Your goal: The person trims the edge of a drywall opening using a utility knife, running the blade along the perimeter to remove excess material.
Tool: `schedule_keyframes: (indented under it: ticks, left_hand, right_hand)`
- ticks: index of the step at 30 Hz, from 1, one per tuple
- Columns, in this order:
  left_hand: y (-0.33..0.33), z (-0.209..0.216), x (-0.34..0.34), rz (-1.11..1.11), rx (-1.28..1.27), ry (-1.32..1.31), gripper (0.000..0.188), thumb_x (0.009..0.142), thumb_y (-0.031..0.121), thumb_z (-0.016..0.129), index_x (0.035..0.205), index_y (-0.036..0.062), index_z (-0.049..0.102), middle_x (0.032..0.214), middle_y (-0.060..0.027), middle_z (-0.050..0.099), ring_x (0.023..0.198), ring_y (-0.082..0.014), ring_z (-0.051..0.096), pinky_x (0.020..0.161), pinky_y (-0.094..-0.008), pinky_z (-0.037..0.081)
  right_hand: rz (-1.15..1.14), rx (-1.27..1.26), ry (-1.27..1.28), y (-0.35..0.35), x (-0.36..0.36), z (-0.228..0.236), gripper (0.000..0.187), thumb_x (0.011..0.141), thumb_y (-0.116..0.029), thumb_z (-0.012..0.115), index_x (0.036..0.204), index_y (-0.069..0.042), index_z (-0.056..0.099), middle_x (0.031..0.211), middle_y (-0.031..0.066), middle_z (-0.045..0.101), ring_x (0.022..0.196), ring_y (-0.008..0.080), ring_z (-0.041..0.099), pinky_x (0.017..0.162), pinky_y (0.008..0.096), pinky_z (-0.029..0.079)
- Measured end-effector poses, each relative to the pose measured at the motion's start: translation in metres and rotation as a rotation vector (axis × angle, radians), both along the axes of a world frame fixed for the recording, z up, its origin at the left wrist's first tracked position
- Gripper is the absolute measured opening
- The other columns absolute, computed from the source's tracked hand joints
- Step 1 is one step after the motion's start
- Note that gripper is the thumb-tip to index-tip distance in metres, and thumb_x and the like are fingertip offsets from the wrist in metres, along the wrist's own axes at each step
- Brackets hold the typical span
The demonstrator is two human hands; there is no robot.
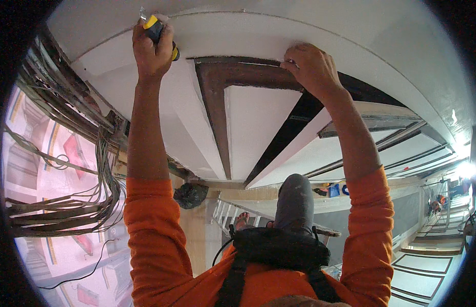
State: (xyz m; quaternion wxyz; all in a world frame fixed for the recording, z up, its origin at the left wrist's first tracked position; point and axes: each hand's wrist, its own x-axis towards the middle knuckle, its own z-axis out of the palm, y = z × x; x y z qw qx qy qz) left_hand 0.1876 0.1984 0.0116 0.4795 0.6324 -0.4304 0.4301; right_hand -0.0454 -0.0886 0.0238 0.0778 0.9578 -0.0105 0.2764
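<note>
My left hand [152, 59] is raised high at the upper left, its fingers wrapped round a black and yellow utility knife [154, 29]. The knife's metal tip points up, away from me. Farther right, my right hand [315, 67] is closed, with thumb and fingers pinched together at the upper edge of a brown frame-shaped border [212, 87]. Whatever lies between those fingertips is too small to make out. The border runs across a white panelled wall [263, 115], and a black band [284, 138] slants down beside it.
Thick bundles of cables [69, 217] hang at the left. Below me are a ladder [227, 212], a black plastic bag [191, 195] and my bent knee [294, 202]. More dark-trimmed white panels [422, 273] line the right side, near a bright lamp [467, 170].
</note>
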Motion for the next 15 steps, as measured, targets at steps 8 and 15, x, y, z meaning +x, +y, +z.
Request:
schedule_keyframes:
  ticks: [8,15]
  left_hand:
    - [-0.002,-0.001,0.006,0.012,-0.041,-0.059,0.018,0.095,0.005,0.065,0.113,0.0031,0.065,0.097,-0.0075,0.066,0.086,-0.0177,0.064,0.079,-0.0334,0.052]
    - [0.000,-0.005,0.008,-0.045,-0.061,0.003,0.020,0.094,0.006,0.065,0.115,0.0031,0.064,0.097,-0.0070,0.066,0.087,-0.0176,0.064,0.080,-0.0333,0.053]
  right_hand:
    - [0.033,0.094,-0.016,-0.002,0.000,0.002,0.014,0.092,-0.024,0.067,0.092,-0.010,0.071,0.094,0.0129,0.073,0.093,0.0353,0.072,0.082,0.0505,0.056]
    - [0.051,0.126,0.012,-0.007,-0.004,0.008,0.010,0.093,-0.020,0.066,0.099,-0.012,0.069,0.098,0.0128,0.073,0.093,0.0357,0.071,0.082,0.0491,0.057]
